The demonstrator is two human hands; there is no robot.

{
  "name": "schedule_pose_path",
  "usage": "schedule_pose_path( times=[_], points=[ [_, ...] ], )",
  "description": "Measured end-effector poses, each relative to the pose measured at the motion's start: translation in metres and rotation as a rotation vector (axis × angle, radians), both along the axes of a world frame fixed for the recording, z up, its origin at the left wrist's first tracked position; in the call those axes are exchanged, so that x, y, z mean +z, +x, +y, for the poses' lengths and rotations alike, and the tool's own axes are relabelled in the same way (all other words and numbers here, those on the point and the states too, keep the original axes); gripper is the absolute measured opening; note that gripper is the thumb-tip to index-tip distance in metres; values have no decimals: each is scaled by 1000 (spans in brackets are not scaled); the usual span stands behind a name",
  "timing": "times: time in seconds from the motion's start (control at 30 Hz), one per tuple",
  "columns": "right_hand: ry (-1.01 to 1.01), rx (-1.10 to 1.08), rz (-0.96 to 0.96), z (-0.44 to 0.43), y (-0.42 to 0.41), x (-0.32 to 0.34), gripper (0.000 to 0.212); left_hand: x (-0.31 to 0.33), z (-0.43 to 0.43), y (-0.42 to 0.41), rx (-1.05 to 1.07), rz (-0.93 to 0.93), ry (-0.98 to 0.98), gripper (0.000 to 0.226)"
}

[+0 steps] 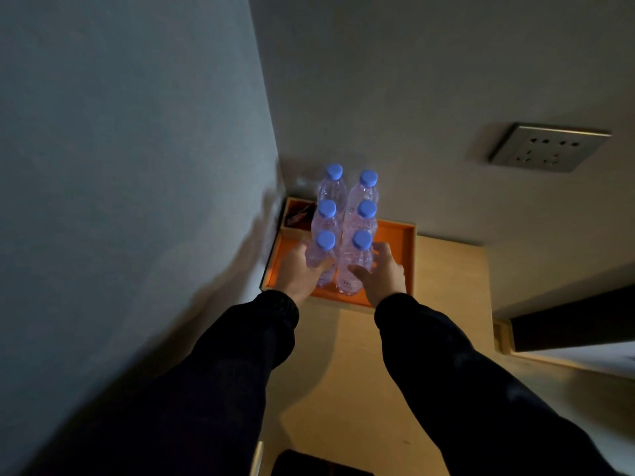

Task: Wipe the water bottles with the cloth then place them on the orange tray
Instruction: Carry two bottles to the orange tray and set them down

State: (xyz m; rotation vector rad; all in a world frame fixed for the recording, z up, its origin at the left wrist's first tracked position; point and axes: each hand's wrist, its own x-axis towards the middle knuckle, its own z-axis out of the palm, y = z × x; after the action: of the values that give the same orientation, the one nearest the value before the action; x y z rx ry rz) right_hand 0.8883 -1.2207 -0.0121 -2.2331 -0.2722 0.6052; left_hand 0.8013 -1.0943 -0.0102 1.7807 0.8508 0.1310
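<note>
Several clear water bottles with blue caps stand in two rows on the orange tray (409, 259), which sits in the wall corner on a pale wooden table (360, 372). My left hand (298, 269) wraps the near left bottle (323, 259) from its left side. My right hand (381, 273) rests against the near right bottle (355, 266), fingers spread on its right side and thumb across its front. Both bottles stand upright on the tray. No cloth is in view.
A wall runs close along the left and another behind the tray, with a grey socket plate (546, 147) on the back wall. A small wooden compartment (299, 213) with dark items sits behind the tray's left end. A dark ledge (567, 321) lies to the right.
</note>
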Motion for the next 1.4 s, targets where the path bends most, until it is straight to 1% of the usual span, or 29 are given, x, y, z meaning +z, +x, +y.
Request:
schedule_pose_path(
  times=[0.13, 0.3, 0.43, 0.53, 0.57, 0.63, 0.7, 0.73, 0.77, 0.8, 0.83, 0.87, 0.97, 1.0, 1.07, 1.23, 1.33, 1.4],
  points=[
    [37, -14, 4, 0, 1, 0, 60, -3, 2, -2, -18, -37, -66, 42],
    [81, 1, 13, 3, 2, -9, 57, -5, 3, -6, -43, -68, -46, 50],
    [101, 29, 30, 0, 6, -11, 63, -7, 1, -6, -21, -61, -18, 51],
    [206, 36, 67, -4, 5, -12, 72, -6, 2, -4, 3, -72, -29, 67],
    [250, 40, 89, -6, 5, -12, 72, -4, 3, -3, -6, -94, -54, 66],
    [328, 16, 125, -9, 4, -9, 65, 3, 4, -2, -58, -177, -137, 52],
    [401, -118, 151, -7, 9, -6, 52, 8, 5, -1, -63, -237, -229, 45],
    [435, -190, 185, -5, 14, -5, 48, 7, 7, 1, -34, -250, -262, 49],
    [467, -235, 241, -2, 20, -4, 48, 5, 9, 2, 8, -252, -293, 58],
    [490, -253, 306, 3, 26, -5, 51, 3, 10, 3, 41, -250, -327, 67],
    [498, -246, 361, 7, 32, -6, 54, 1, 11, 5, 70, -243, -352, 71],
    [500, -217, 392, 12, 37, -7, 57, 0, 13, 9, 90, -234, -367, 70],
    [490, -146, 398, 19, 46, -10, 61, 7, 18, 19, 145, -204, -422, 58],
    [490, -144, 403, 20, 47, -9, 59, 8, 20, 21, 148, -189, -454, 54],
    [491, -161, 414, 21, 48, -7, 52, 9, 22, 25, 122, -147, -501, 53],
    [496, -191, 410, 24, 54, -7, 45, 12, 18, 27, 62, -128, -497, 50],
    [473, -181, 432, 21, 60, -10, 43, 10, 16, 29, 48, -147, -491, 35],
    [470, -167, 445, 19, 61, -9, 45, 8, 17, 28, 44, -146, -482, 30]
  ],
)
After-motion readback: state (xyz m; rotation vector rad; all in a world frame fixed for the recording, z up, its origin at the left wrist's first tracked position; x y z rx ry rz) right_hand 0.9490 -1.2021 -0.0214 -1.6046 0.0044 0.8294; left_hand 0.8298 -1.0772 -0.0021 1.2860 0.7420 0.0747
